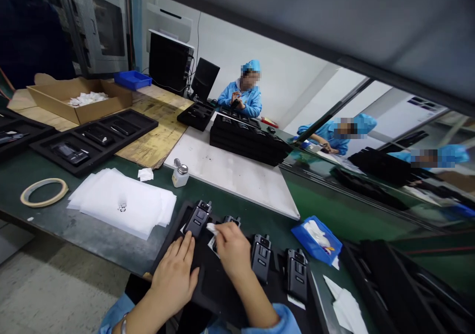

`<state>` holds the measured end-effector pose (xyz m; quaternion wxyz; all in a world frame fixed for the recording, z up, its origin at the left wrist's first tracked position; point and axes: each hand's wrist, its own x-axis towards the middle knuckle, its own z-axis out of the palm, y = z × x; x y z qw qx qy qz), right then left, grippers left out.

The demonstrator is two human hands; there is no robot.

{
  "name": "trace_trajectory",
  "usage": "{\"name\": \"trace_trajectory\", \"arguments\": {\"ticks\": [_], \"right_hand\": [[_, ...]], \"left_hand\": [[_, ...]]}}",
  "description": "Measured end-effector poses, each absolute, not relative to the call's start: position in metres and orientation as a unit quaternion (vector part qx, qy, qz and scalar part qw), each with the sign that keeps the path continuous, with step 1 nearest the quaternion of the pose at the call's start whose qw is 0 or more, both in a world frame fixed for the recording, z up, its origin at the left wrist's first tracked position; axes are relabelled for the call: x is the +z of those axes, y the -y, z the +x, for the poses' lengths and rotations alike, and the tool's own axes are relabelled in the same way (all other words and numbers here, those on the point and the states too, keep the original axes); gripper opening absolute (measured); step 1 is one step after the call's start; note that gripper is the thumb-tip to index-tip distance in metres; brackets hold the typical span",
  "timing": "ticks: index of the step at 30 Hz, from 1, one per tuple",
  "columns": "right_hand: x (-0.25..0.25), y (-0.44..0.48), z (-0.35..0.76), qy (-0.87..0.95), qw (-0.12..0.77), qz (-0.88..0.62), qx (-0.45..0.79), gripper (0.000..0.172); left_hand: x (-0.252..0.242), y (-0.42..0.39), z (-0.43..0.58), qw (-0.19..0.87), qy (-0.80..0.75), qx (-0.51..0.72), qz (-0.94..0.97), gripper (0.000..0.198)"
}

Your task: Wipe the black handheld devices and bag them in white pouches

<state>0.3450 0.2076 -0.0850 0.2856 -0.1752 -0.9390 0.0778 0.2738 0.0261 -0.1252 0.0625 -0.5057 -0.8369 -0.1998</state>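
While the left hand (175, 270) lies flat, the right (233, 251) pinches a probable tissue (212, 228).

A white wall (289, 71) stands beyond the green workbench (233, 206) — the pale floor (70, 289) below is perhaps tiled.

Cool, even indoor light leaves the white wall (289, 71) pale and the stacked white sheets (111, 188) brightest, nearly washed out, while the upper left corner sinks into murk. The overhead panel (297, 17) is dim grey. The black handheld devices (297, 277) show clear outlines, though their lettering is illegible. Wide-angle stretching slants the room, the dark trays (401, 284) smear softly at right, and pixel blocks mask faces.
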Motion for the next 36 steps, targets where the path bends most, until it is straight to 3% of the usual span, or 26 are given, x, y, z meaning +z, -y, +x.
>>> {"name": "trace_trajectory", "arguments": {"ticks": [5, 15, 31, 36], "right_hand": [[-0.083, -0.243, 0.399, 0.896, 0.353, -0.255, 0.093, 0.022], [-0.105, -0.222, 0.376, 0.945, 0.27, -0.174, 0.065, 0.028], [-0.097, -0.234, 0.383, 0.948, 0.253, -0.168, 0.098, 0.028], [-0.086, -0.243, 0.429, 0.94, 0.264, -0.176, 0.128, 0.031]], "left_hand": [[-0.114, -0.036, 0.292, 0.063, 0.788, -0.196, -0.58, 0.052], [-0.097, -0.072, 0.318, -0.104, 0.752, -0.169, -0.628, 0.062], [-0.107, -0.069, 0.319, -0.047, 0.753, -0.187, -0.629, 0.056], [-0.113, -0.066, 0.318, -0.01, 0.748, -0.201, -0.632, 0.05]]}}
